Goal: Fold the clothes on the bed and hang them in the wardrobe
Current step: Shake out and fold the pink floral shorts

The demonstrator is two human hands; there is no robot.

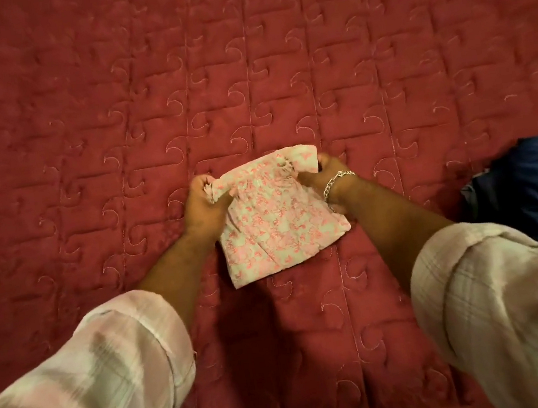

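Closest to us are our two rolled-up sleeves, pale pink check, the left sleeve (89,384) and the right sleeve (513,304) filling the lower corners. Beneath and beyond them spreads the red quilted bedspread (239,52), stitched in squares with curling swirls, covering nearly everything we see. At its right edge lies a dark blue garment (535,187), partly cut off by the frame. In the middle, between our forearms, rests the small pink floral dress (274,224), lying flat on the bedspread with its hem toward us and its top end away. Our left hand (203,202) is closed on the dress's upper left corner, bunching the cloth between its fingers. Our right hand (322,175) grips the upper right corner, thumb over the fabric. A silver chain bracelet (337,182) circles the right wrist.
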